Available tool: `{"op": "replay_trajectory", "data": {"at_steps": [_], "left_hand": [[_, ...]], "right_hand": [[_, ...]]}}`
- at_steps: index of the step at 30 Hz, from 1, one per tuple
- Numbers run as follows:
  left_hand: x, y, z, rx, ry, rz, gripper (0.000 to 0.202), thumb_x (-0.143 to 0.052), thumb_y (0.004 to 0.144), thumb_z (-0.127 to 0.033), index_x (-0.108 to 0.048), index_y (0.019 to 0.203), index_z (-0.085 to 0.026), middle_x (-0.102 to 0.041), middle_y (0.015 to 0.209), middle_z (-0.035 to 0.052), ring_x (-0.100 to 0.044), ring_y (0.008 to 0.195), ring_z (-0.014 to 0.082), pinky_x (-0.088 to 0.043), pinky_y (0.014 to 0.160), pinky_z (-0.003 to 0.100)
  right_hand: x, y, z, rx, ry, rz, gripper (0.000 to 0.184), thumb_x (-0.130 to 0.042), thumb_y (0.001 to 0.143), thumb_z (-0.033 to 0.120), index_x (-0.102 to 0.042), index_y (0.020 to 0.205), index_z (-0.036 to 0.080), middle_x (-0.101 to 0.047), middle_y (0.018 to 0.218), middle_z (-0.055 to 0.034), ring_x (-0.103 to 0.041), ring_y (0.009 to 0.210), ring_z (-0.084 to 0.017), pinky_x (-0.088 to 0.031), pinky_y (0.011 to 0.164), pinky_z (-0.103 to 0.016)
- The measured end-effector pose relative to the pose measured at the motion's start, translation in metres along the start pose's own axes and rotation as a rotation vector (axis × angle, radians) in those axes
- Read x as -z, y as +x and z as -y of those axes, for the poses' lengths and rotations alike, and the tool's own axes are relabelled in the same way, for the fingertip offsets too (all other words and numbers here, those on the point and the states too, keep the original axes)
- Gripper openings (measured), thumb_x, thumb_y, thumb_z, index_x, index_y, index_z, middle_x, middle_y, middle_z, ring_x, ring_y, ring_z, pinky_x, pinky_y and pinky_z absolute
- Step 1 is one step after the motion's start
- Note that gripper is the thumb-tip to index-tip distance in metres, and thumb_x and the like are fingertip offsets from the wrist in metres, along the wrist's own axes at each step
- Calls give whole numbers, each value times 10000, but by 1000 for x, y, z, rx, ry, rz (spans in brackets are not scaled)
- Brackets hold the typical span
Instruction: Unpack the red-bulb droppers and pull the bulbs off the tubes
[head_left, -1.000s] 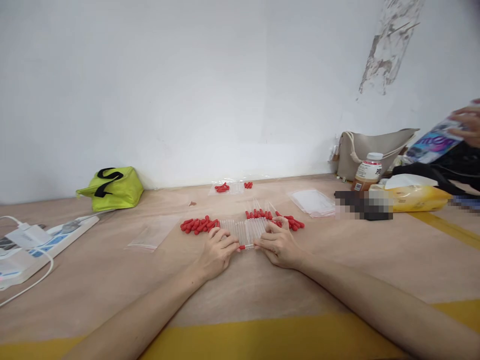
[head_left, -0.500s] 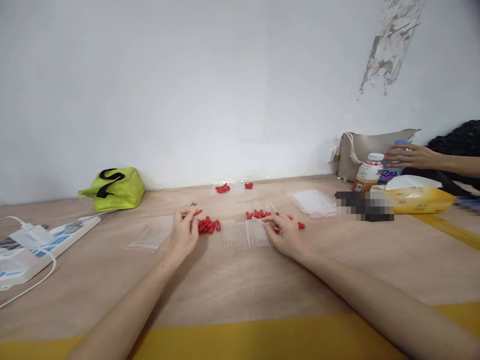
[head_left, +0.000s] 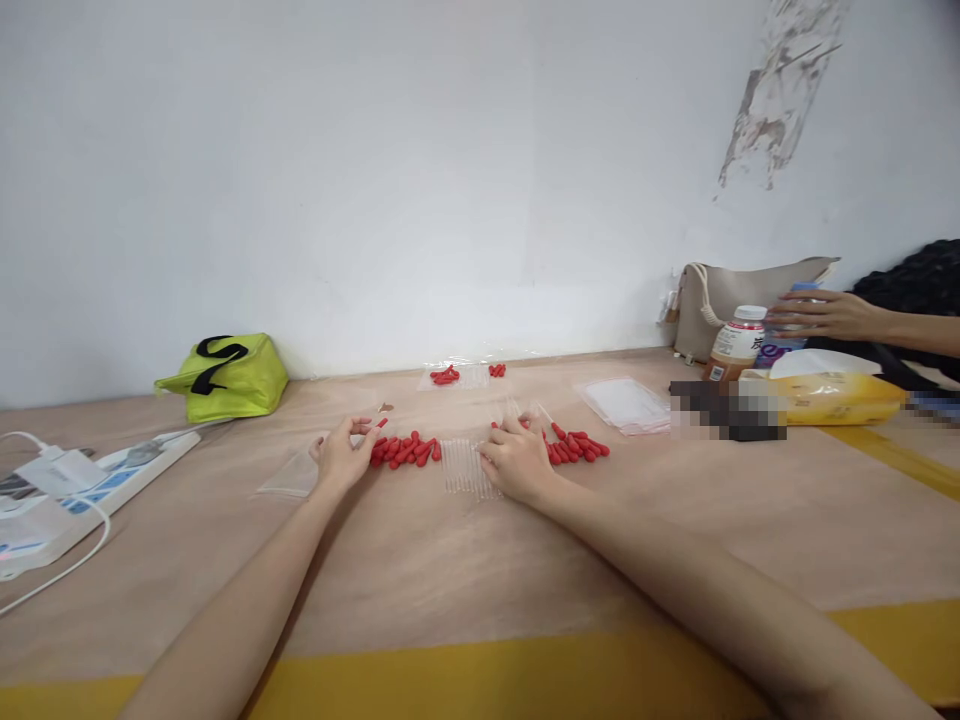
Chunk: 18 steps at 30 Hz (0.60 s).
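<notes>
My left hand (head_left: 343, 455) pinches a small red rubber bulb (head_left: 381, 423) between thumb and fingertips, just left of a pile of the same red bulbs (head_left: 405, 450). My right hand (head_left: 519, 458) is bent over the right part of a row of thin clear tubes (head_left: 460, 468) laid side by side. Its fingers are curled, and whatever lies in them is hidden. Beside and partly behind this hand is a second cluster of red bulbs (head_left: 576, 446), some with clear stems pointing away from me.
A clear bag (head_left: 289, 475) lies by my left hand. Farther back are a bag of bulbs and tubes (head_left: 471, 376) and a stack of clear bags (head_left: 626, 405). A power strip (head_left: 112, 495) and green pouch (head_left: 236, 375) stand left; bottles, tissues (head_left: 840, 395) and another person's hand (head_left: 832, 315) are right.
My left hand has moved left, still with a red bulb in its fingertips. The right hand has slid left over the tubes, uncovering the red bulbs on the right.
</notes>
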<state>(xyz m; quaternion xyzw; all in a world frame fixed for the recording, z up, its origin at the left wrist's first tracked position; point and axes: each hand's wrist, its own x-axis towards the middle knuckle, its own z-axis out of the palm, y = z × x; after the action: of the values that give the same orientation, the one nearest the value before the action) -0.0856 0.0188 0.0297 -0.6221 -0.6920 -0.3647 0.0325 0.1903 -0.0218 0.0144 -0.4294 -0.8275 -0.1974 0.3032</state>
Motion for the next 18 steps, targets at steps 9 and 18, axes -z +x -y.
{"op": "replay_trajectory", "data": {"at_steps": [9,18], "left_hand": [[-6,-1,6,-22,-1,53,238,-486,771,-389,-625,868,-222,-680,896,45,-578,933,255,-196,972,491],[-14,3,19,-99,-131,64,409,-313,838,-442,-625,901,-186,-658,973,57,-586,935,205,-431,813,301]], "right_hand": [[7,-11,7,-64,154,83,349,-541,704,547,-674,813,243,-614,733,-35,-435,800,-183,-187,796,-400],[16,-10,0,-127,179,39,429,-490,718,616,-677,799,239,-626,746,-34,-472,809,-181,-191,803,-392]]}}
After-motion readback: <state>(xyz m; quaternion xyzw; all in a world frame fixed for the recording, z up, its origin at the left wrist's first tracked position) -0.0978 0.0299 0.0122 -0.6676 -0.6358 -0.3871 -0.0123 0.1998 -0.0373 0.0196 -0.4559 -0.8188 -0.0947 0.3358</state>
